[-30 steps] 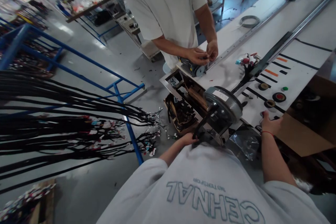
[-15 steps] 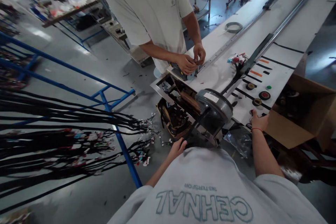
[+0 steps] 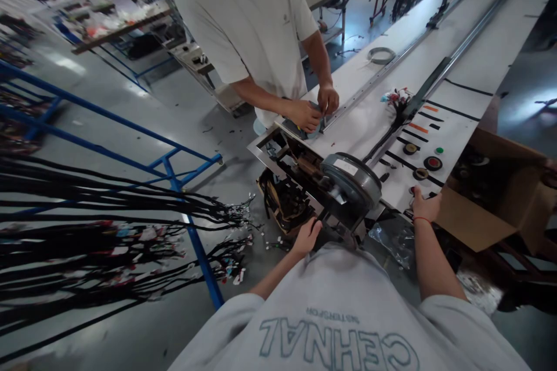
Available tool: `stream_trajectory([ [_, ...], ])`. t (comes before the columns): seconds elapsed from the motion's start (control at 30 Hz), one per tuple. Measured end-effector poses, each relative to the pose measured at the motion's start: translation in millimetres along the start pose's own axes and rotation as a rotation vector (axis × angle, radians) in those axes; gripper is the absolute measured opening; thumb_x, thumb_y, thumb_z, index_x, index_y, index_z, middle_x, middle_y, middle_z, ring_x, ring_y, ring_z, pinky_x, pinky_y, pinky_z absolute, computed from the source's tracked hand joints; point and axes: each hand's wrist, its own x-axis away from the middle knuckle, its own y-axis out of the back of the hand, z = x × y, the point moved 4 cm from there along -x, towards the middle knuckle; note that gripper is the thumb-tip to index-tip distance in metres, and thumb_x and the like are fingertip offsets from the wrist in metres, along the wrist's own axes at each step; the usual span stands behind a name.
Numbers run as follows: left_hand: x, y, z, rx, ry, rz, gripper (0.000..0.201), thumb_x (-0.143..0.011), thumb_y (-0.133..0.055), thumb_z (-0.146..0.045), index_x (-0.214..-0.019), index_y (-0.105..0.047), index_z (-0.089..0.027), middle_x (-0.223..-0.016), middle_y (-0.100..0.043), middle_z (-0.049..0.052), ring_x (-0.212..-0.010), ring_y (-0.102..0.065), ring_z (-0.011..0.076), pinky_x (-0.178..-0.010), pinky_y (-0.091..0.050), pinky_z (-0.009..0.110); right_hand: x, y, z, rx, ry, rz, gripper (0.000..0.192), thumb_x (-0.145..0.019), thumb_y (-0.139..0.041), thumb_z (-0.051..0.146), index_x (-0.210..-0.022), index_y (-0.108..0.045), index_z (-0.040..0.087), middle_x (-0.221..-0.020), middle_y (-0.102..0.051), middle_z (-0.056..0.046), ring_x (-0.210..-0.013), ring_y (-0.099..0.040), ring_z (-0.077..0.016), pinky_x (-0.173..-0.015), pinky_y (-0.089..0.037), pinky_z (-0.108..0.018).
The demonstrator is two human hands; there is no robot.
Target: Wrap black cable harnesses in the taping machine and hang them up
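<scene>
My left hand [image 3: 308, 235] is closed round the end of a black cable bundle [image 3: 322, 215], low in front of a round grey wheel-shaped machine head [image 3: 351, 178]. The bundle runs up to this head, and on its far side black cable [image 3: 383, 142] lies along the table to a cluster of coloured connectors [image 3: 397, 97]. My right hand [image 3: 426, 206] rests at the table's near right corner. One finger is stretched out at a small dark red button [image 3: 413, 190]; the other fingers are partly hidden. Nothing shows held in that hand.
A co-worker's hands [image 3: 317, 111] work at the far edge of the white table [image 3: 369, 104]. Red, green and yellow-ringed buttons sit by a cardboard box [image 3: 481, 226]. At left, black cable harnesses [image 3: 104, 243] hang on a blue frame [image 3: 198, 243]; a bin [image 3: 285, 203] stands below.
My left hand has moved up and right, closer to the wheel-shaped head, and less of the cable shows between them. My right hand stays by the button. The view has shifted slightly.
</scene>
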Motion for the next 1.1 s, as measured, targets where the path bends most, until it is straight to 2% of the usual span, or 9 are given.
stream_trajectory([
  [0.2,-22,-5.2,-17,-0.016,-0.049,-0.017,0.041,-0.097,-0.036,-0.052,-0.079,-0.054,-0.020,-0.075,-0.063,0.003,-0.076,-0.059,0.0178,-0.076,-0.046,0.029,0,-1,-1,-0.002,0.005,-0.007,0.084,-0.079,-0.069,0.056,-0.142,-0.042,0.007,-0.132,-0.056,-0.028,-0.121,-0.055,-0.0424,-0.099,-0.045,-0.054],
  [0.33,-39,-8.4,-24,-0.031,-0.112,-0.044,0.036,-0.098,-0.038,-0.045,-0.086,-0.059,-0.018,-0.076,-0.066,0.004,-0.075,-0.062,0.0186,-0.076,-0.047,0.030,-1,-2,-4,-0.006,-0.010,-0.028,0.084,-0.078,-0.068,0.060,-0.141,-0.045,0.009,-0.128,-0.058,-0.028,-0.116,-0.058,-0.0433,-0.097,-0.046,-0.056],
  [0.5,-54,-8.7,-25,-0.139,-0.096,-0.083,0.028,-0.091,-0.054,-0.042,-0.089,-0.064,-0.016,-0.076,-0.068,0.004,-0.073,-0.063,0.0184,-0.072,-0.047,0.028,0,-2,-3,-0.016,0.018,-0.030,0.087,-0.078,-0.066,0.062,-0.142,-0.044,0.008,-0.131,-0.058,-0.027,-0.118,-0.058,-0.0435,-0.098,-0.045,-0.055],
  [0.67,-53,-8.1,-2,-0.237,-0.074,0.008,0.023,-0.089,-0.056,-0.034,-0.093,-0.067,-0.014,-0.085,-0.071,0.006,-0.079,-0.065,0.0182,-0.076,-0.048,0.027,4,2,2,-0.022,0.012,-0.012,0.087,-0.080,-0.065,0.060,-0.145,-0.041,0.007,-0.136,-0.054,-0.028,-0.122,-0.055,-0.0439,-0.100,-0.044,-0.055],
  [0.77,-48,-8.2,24,-0.303,0.020,0.147,0.021,-0.088,-0.057,-0.031,-0.095,-0.068,-0.015,-0.093,-0.072,0.007,-0.087,-0.066,0.0183,-0.083,-0.049,0.026,7,3,3,-0.030,0.014,-0.019,0.088,-0.080,-0.064,0.062,-0.145,-0.042,0.007,-0.136,-0.054,-0.029,-0.123,-0.054,-0.0436,-0.100,-0.043,-0.054],
  [0.87,-36,-7.0,48,-0.353,0.127,0.236,0.015,-0.084,-0.059,-0.027,-0.089,-0.069,-0.016,-0.089,-0.073,0.007,-0.090,-0.068,0.0213,-0.085,-0.050,0.028,7,2,1,-0.038,0.014,-0.021,0.087,-0.079,-0.063,0.063,-0.143,-0.043,0.007,-0.135,-0.055,-0.028,-0.122,-0.055,-0.0422,-0.099,-0.044,-0.052],
  [0.93,-25,-4.8,59,-0.365,0.148,0.227,0.017,-0.084,-0.058,-0.027,-0.090,-0.069,-0.017,-0.090,-0.074,0.008,-0.095,-0.068,0.0244,-0.086,-0.051,0.030,6,0,-1,-0.040,0.018,-0.026,0.086,-0.079,-0.063,0.064,-0.142,-0.043,0.008,-0.134,-0.056,-0.028,-0.120,-0.056,-0.0413,-0.098,-0.045,-0.051],
  [1.0,-10,-1.4,66,-0.306,0.123,0.169,0.020,-0.085,-0.055,-0.030,-0.094,-0.068,-0.018,-0.095,-0.075,0.009,-0.101,-0.067,0.0255,-0.089,-0.051,0.030,5,0,-2,-0.040,0.015,-0.028,0.086,-0.079,-0.063,0.065,-0.141,-0.044,0.009,-0.132,-0.057,-0.027,-0.119,-0.057,-0.0410,-0.097,-0.045,-0.050],
  [1.1,14,5.0,74,-0.180,0.097,0.065,0.021,-0.086,-0.051,-0.035,-0.086,-0.065,-0.020,-0.086,-0.074,0.006,-0.087,-0.068,0.0240,-0.080,-0.052,0.029,5,0,-3,-0.039,0.008,-0.016,0.086,-0.079,-0.063,0.064,-0.141,-0.044,0.008,-0.130,-0.058,-0.027,-0.118,-0.057,-0.0410,-0.097,-0.045,-0.049],
])
